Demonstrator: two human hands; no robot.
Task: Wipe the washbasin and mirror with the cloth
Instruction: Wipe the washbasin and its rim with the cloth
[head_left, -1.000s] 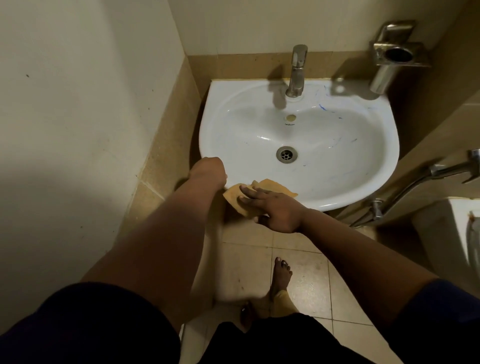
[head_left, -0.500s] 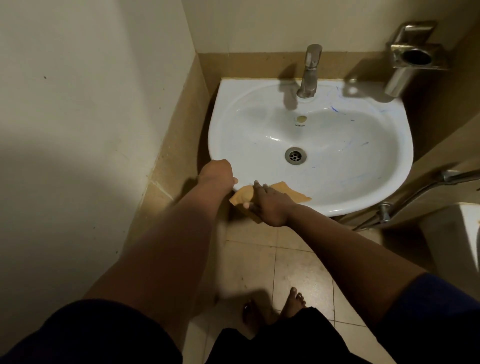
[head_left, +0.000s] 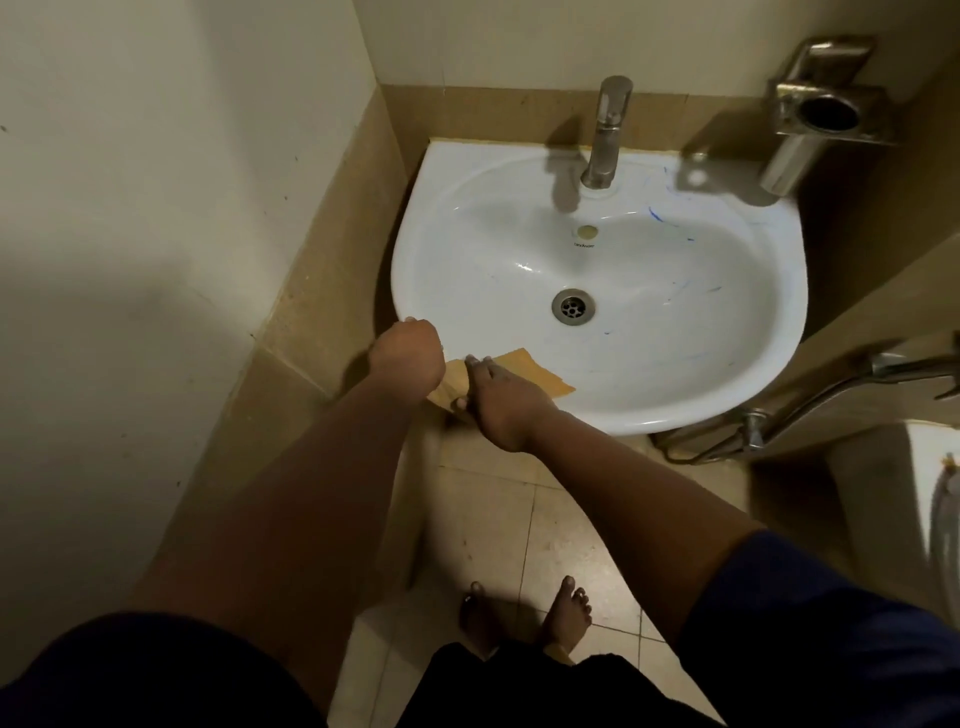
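While bare feet (head_left: 524, 613) stand on the tiled floor (head_left: 519, 519) below, a person leans over a white washbasin (head_left: 675, 410) in a narrow tiled corner, both arms stretched to its near-left rim. The right hand (head_left: 501, 402) lies on an orange-tan cloth (head_left: 535, 371), its grip spread with straight fingers pressing the cloth flat against the rim, where one corner points into the bowl and another hangs over the outer edge. Just beside it, touching the rim, the left hand (head_left: 408, 361) shows a grip curled round the basin's edge, seemingly to steady the body; whether it also catches a corner of the cloth cannot be told. Farther in, the bowl around the drain (head_left: 573, 306) carries blue streaks along its right slope and rear deck, suggesting that most of the basin is not yet wiped and the work stands at an early stage. Beyond rise the steel tap (head_left: 605, 135) and, on the right wall, a metal holder (head_left: 826, 114). A hose fitting (head_left: 831, 389) runs below it. No mirror is in view, so that half of the job appears entirely left to do.
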